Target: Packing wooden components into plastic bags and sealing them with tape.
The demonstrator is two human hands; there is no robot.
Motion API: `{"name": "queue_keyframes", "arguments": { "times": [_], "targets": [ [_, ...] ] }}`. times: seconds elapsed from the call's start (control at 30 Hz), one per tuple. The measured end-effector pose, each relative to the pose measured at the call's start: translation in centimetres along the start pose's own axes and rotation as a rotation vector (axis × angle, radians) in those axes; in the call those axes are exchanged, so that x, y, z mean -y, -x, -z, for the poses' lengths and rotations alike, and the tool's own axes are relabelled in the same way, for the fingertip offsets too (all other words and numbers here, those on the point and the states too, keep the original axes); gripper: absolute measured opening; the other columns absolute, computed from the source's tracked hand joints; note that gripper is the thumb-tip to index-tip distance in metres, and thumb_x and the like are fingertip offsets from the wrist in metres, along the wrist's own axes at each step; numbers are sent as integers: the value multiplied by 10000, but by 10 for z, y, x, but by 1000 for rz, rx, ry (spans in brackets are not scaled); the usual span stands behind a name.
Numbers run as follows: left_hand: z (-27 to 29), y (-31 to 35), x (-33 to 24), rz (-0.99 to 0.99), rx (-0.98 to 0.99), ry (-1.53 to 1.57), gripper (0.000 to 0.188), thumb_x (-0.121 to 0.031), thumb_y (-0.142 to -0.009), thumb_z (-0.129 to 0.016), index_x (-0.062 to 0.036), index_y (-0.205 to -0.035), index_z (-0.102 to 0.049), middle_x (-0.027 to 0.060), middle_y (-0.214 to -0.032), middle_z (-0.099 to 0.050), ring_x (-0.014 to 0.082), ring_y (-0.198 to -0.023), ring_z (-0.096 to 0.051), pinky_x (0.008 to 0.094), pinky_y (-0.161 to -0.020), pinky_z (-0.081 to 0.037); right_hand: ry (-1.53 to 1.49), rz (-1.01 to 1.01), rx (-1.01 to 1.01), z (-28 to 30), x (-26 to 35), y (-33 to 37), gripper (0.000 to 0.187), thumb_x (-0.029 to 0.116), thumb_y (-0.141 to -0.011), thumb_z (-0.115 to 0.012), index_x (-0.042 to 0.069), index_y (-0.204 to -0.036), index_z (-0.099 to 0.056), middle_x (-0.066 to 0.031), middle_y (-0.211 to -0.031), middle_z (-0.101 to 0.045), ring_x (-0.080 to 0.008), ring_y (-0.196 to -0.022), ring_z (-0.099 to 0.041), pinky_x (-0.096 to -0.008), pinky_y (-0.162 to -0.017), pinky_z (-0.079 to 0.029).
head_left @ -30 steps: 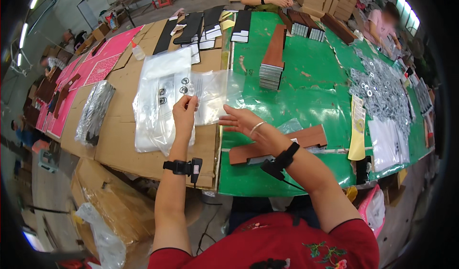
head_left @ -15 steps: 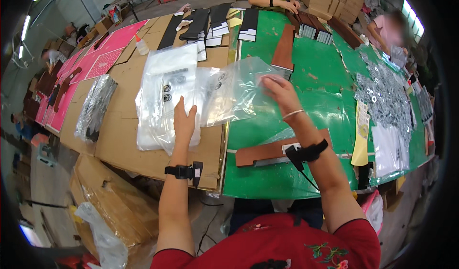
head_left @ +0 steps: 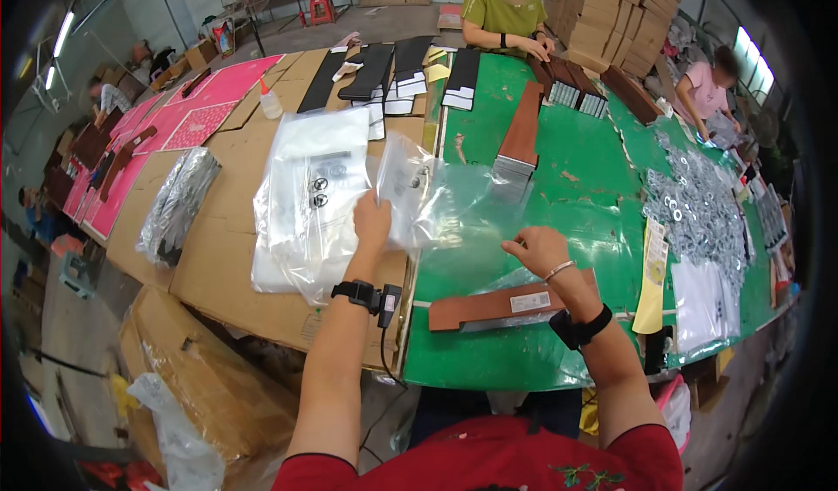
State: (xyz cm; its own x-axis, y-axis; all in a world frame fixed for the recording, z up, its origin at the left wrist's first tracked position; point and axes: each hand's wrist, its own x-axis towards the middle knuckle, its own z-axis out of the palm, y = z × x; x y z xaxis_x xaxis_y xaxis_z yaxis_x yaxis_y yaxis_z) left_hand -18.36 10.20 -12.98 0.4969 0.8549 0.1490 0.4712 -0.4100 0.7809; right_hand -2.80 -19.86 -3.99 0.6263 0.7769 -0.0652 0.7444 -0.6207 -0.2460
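Observation:
My left hand (head_left: 373, 220) is closed on the edge of a clear plastic bag (head_left: 449, 207) with small dark printed marks. The bag spreads right from it, over the green tabletop. Under and left of that hand lies a stack of similar clear bags (head_left: 301, 229). My right hand (head_left: 543, 251) is just below the bag's right part, loosely curled with the thumb out and apparently nothing held. Below it, a reddish-brown bar (head_left: 458, 311) with a white label lies partly in clear plastic.
Ahead stands an upright brown piece (head_left: 521, 129). Black strips (head_left: 375, 72) and a glue bottle (head_left: 270, 103) lie at the back left. To the right are a heap of small clear packets (head_left: 698, 203) and a yellow paper strip (head_left: 651, 286). Co-workers are around the tables.
My right hand has let go of the bag's right end and moved down. My left hand has moved right and closed on the bag. The view has shifted slightly.

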Motion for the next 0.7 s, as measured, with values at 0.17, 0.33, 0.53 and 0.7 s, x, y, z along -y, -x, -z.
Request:
{"name": "queue_keyframes", "arguments": {
  "times": [0.17, 0.33, 0.53, 0.7],
  "targets": [
    [66, -31, -108, -445, -472, 105, 294, -142, -887, -571, -27, -1143, -658, 186, -1016, -620, 382, -958, -600, 466, -824, -466, -469, 164, -65, 10, 27, -2, 354, 407, -888, -668, 87, -1022, -740, -115, -827, -729, -260, -747, -701, -388, -671, -534],
    [104, -14, -183, -771, -553, -33, 311, -62, -865, -597, -102, -1159, -688, 133, -915, -603, 328, -822, -605, 424, -745, -479, -713, 192, -47, 7, 27, -2, 298, 323, -904, -678, 61, -1036, -731, -82, -804, -723, -160, -673, -686, -317, -631, -522],
    [39, 40, -89, -976, -74, -660, 428, -58, -817, -588, -269, -1177, -685, 63, -915, -555, 230, -883, -571, 381, -735, -449, -837, 207, -45, -3, 6, -9, 293, 289, -905, -669, 30, -1030, -725, -91, -812, -724, -148, -656, -684, -313, -631, -530],
    [35, 75, -47, -643, 425, -495, 342, -224, -810, -718, -223, -1151, -701, 46, -975, -593, 270, -969, -612, 424, -777, -491, -633, 202, -33, -6, -3, -18, 285, 287, -883, -677, 43, -1020, -733, -113, -868, -736, -236, -741, -704, -351, -695, -546]
  ]
}}
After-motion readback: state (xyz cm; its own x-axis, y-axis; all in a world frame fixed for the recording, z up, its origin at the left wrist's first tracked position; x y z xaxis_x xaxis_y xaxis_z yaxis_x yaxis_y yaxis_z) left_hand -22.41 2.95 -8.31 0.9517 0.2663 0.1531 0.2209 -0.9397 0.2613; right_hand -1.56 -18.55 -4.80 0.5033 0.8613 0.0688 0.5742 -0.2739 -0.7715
